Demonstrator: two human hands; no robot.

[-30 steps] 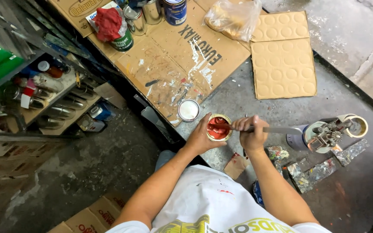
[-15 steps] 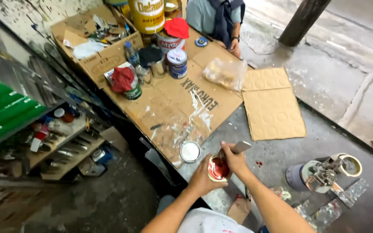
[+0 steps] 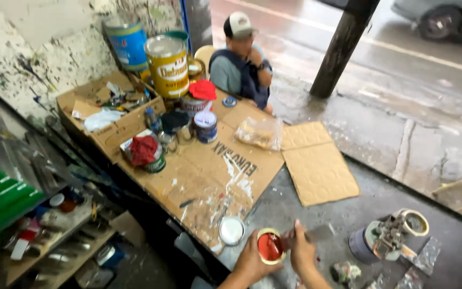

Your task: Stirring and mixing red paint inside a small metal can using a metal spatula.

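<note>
Single head view; looks down and forward over workbench (image 3: pixel 306 214).

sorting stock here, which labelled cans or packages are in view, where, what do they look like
Large can: back of bench, yellow cylinder, brown label band.
Blue drum: by the wall, yellow stripes.
Small can: mid-bench, blue, white lid.
Open tin: left hand holds it, red paint.

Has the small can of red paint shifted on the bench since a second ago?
No. The paint can sits just right of the white lid, at the cardboard sheet's corner, as before; only the camera tilted up.
</note>
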